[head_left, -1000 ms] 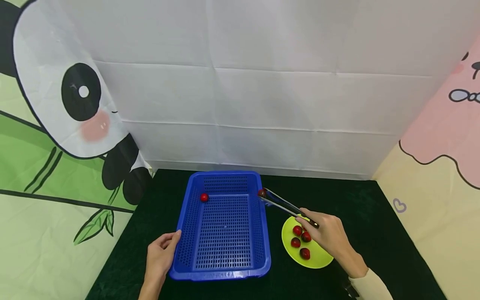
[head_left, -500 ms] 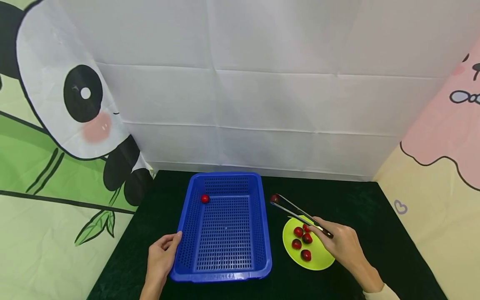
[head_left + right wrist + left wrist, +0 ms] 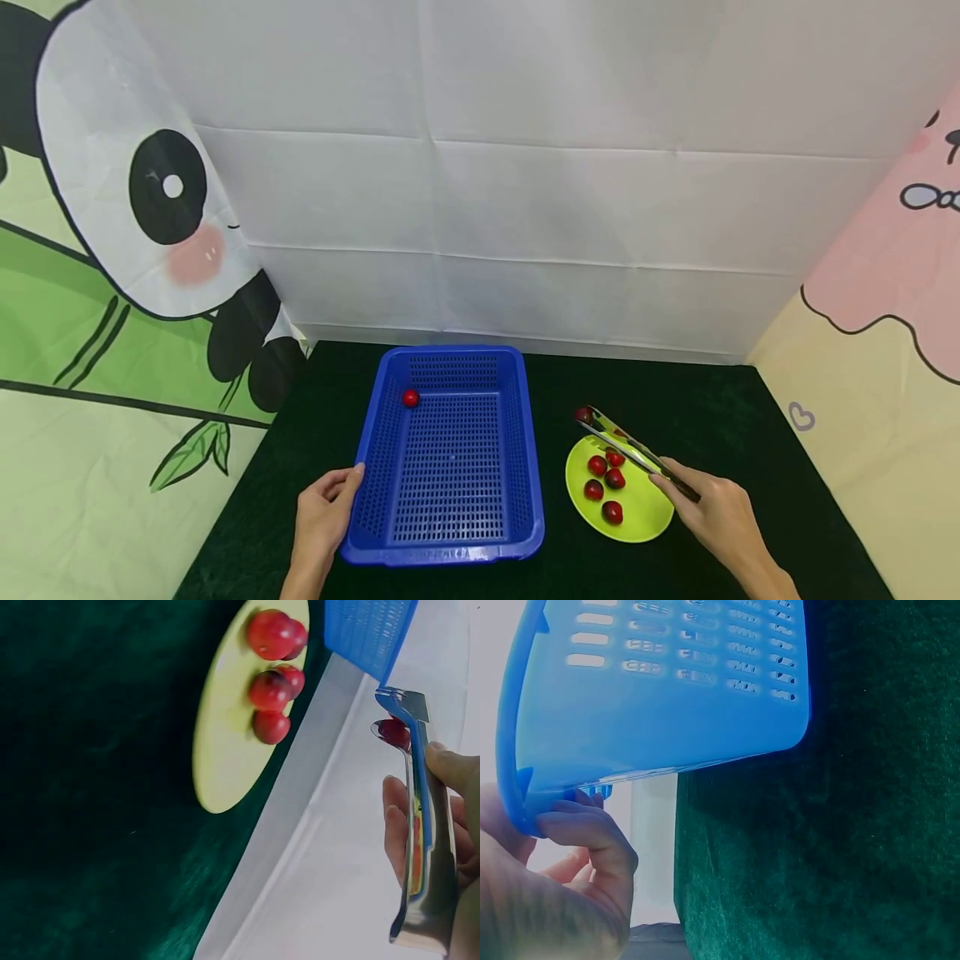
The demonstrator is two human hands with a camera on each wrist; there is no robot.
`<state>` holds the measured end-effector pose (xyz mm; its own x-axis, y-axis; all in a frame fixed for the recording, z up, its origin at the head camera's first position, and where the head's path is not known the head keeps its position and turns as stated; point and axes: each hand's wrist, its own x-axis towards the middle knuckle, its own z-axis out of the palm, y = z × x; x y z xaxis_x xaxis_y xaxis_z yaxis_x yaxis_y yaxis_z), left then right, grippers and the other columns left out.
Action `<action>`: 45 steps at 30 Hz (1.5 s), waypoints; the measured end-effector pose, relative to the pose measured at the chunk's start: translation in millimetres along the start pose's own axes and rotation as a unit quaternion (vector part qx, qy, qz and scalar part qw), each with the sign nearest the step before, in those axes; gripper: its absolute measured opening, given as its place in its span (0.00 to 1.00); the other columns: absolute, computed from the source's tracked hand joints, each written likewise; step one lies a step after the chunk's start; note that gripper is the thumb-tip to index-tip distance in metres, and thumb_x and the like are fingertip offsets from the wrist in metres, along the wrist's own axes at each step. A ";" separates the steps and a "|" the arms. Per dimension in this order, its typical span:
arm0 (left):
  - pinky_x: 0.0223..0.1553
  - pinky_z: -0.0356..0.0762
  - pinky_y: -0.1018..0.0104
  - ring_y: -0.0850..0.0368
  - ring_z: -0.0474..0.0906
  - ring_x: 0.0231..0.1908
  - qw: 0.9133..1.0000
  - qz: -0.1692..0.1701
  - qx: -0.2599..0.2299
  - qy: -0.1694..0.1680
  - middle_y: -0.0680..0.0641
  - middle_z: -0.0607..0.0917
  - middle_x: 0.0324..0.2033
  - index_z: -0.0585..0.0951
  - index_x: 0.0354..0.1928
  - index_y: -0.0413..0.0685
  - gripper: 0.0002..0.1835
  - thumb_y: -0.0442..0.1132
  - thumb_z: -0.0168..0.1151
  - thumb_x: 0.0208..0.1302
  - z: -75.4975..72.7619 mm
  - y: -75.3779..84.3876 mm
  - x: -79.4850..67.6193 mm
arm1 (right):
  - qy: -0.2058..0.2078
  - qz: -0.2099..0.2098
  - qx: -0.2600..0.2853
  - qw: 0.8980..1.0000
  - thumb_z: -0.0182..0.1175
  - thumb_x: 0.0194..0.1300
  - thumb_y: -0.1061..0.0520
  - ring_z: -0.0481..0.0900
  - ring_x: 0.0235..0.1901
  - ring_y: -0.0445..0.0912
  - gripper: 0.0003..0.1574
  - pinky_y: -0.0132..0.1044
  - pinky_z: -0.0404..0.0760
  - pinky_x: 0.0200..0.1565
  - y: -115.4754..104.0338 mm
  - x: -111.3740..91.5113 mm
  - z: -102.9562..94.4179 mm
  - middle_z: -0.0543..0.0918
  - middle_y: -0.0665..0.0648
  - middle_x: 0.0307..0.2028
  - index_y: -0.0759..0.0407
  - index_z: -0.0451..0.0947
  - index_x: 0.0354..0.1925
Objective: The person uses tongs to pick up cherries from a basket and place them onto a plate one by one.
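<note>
My left hand (image 3: 321, 510) pinches the left rim of a blue perforated plastic basket (image 3: 442, 556); the left wrist view shows thumb and fingers around its lip (image 3: 526, 817). One cherry tomato (image 3: 411, 398) lies inside, toward the far left. Metal tongs (image 3: 637, 454) are gripped in my right hand (image 3: 716, 510), slanting up and leftward. Between their tips is another cherry tomato (image 3: 584, 415), just past the far edge of a yellow-green plate (image 3: 648, 518) in the head view. Several red tomatoes with dark patches (image 3: 270, 690) sit on that plate.
A dark green cloth (image 3: 712, 400) covers the table under basket and plate. White sheeting (image 3: 525, 208) hangs behind, with a panda-printed cloth (image 3: 112, 208) on the left and a pink-and-cream one (image 3: 885, 317) on the right.
My right hand has moved right and toward me, carrying the tongs and their tomato from the basket's right rim to the plate's far edge. The left hand stays on the rim.
</note>
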<state>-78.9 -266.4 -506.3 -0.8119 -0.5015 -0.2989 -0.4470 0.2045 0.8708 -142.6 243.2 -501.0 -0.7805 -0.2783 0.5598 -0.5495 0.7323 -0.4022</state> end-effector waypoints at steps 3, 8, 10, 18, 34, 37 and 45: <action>0.33 0.81 0.65 0.57 0.83 0.32 1.000 0.001 0.000 -0.001 0.42 0.88 0.40 0.79 0.59 0.36 0.30 0.58 0.59 0.74 -0.2 0.7 0.0 | 0.002 0.012 -0.011 1.000 0.80 0.50 0.64 0.50 0.14 0.27 0.22 0.22 0.55 0.18 5.3 -7.9 -2.1 0.60 0.33 0.15 0.62 0.89 0.46; 0.33 0.81 0.65 0.57 0.83 0.32 1.000 0.003 0.002 -0.002 0.41 0.87 0.40 0.79 0.59 0.36 0.30 0.58 0.59 0.75 -0.3 1.5 0.0 | 0.002 0.039 -0.029 0.999 0.79 0.51 0.62 0.50 0.14 0.27 0.21 0.24 0.56 0.18 12.3 -21.0 -5.0 0.59 0.33 0.14 0.62 0.89 0.46; 0.33 0.80 0.65 0.57 0.83 0.33 1.000 0.003 0.002 -0.001 0.41 0.87 0.41 0.79 0.59 0.37 0.30 0.58 0.59 0.75 -0.1 1.7 0.2 | -0.005 0.054 -0.039 0.998 0.79 0.53 0.61 0.51 0.13 0.28 0.20 0.26 0.57 0.18 15.3 -25.5 -6.0 0.58 0.33 0.14 0.62 0.89 0.46; 0.34 0.81 0.64 0.57 0.83 0.33 1.000 0.002 -0.005 0.000 0.41 0.87 0.42 0.79 0.59 0.37 0.30 0.59 0.59 0.75 1.6 1.3 0.1 | -0.034 0.103 -0.076 0.991 0.79 0.54 0.57 0.52 0.14 0.31 0.19 0.30 0.57 0.19 25.9 -40.3 -8.4 0.55 0.36 0.13 0.62 0.90 0.45; 0.33 0.80 0.64 0.57 0.82 0.33 1.000 -0.003 -0.006 0.013 0.41 0.87 0.41 0.80 0.59 0.37 0.30 0.59 0.58 0.75 2.2 -2.3 -0.2 | -0.103 0.136 -0.103 0.980 0.79 0.54 0.55 0.55 0.15 0.34 0.20 0.31 0.58 0.20 33.6 -54.6 -19.8 0.58 0.41 0.13 0.64 0.90 0.44; 0.34 0.80 0.64 0.57 0.82 0.33 1.000 -0.003 -0.002 0.013 0.40 0.87 0.42 0.80 0.59 0.37 0.30 0.59 0.58 0.75 2.7 -2.2 -0.4 | -0.134 0.146 -0.106 0.974 0.77 0.57 0.53 0.57 0.16 0.36 0.21 0.32 0.59 0.21 32.7 -51.7 -22.8 0.59 0.42 0.13 0.65 0.89 0.45; 0.34 0.80 0.63 0.56 0.82 0.34 1.000 -0.005 0.001 0.016 0.39 0.87 0.43 0.80 0.59 0.37 0.30 0.59 0.58 0.75 3.6 -1.5 0.1 | -0.180 0.160 -0.104 0.965 0.75 0.61 0.51 0.58 0.16 0.38 0.23 0.32 0.59 0.21 32.1 -43.2 -28.2 0.61 0.44 0.14 0.66 0.88 0.47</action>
<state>-79.7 -263.7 -509.0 -0.7953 -0.5299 -0.2944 -0.4554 0.2017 0.8671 -118.1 296.3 -517.7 -0.9739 -0.1879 0.1275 -0.2207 0.9154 -0.3367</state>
